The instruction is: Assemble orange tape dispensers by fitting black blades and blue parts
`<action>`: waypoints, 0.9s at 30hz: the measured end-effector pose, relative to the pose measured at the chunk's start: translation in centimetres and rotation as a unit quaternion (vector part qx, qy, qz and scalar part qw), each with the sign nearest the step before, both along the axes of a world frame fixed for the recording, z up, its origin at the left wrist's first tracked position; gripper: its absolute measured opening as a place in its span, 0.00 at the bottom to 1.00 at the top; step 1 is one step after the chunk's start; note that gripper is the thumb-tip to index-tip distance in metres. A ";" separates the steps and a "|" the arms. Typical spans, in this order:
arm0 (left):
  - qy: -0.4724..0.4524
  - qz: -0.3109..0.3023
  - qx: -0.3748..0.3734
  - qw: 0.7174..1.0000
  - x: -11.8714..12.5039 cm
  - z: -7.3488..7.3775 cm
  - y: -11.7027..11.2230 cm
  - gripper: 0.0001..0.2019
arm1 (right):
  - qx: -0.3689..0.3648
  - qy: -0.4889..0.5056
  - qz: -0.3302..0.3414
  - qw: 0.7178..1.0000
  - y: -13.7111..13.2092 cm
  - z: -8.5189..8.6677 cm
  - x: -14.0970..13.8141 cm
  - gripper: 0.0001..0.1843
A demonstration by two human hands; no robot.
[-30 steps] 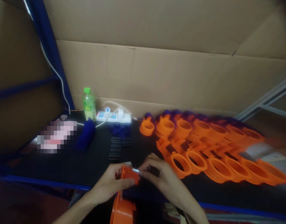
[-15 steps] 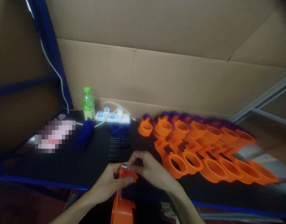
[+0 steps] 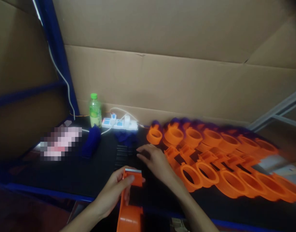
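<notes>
My left hand is closed around an orange plastic tape dispenser, held upright near the table's front edge. Along its top edge runs a silvery serrated blade, with my thumb pressed on the orange face just below. My right hand is over the table, thumb and forefinger apart, and I see nothing between them. Just left of its fingertips lie several dark strips in stacks. To its right, rows of similar orange tape dispensers cover the table, some with dark blue parts behind them.
Along the cardboard wall stand a green-capped bottle and a white power strip with plugs and cables. Dark blue pieces lie at left, beside a pixelated pinkish item. A blue frame post rises at left.
My right hand has left the blade end of the dispenser and moved up and right, its fingers now spread. The whole blade edge shows now. My left hand keeps its hold.
</notes>
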State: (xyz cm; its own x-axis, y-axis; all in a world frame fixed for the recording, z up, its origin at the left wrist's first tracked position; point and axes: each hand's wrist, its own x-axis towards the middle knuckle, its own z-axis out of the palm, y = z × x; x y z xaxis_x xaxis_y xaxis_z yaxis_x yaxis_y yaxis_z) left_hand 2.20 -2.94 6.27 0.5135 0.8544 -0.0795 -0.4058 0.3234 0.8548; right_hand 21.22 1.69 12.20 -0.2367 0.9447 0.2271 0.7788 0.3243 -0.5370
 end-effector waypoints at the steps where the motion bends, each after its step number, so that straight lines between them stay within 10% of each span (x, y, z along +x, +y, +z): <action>1: -0.008 0.005 -0.012 1.000 0.0 0.0 0.0 0.16 | 0.006 -0.013 -0.002 1.000 0.3 -0.5 0.1 0.09; 27: -0.066 -0.019 -0.025 0.997 -0.4 -0.1 -0.1 0.24 | -0.024 -0.208 -0.055 0.976 -3.7 -1.8 2.8 0.19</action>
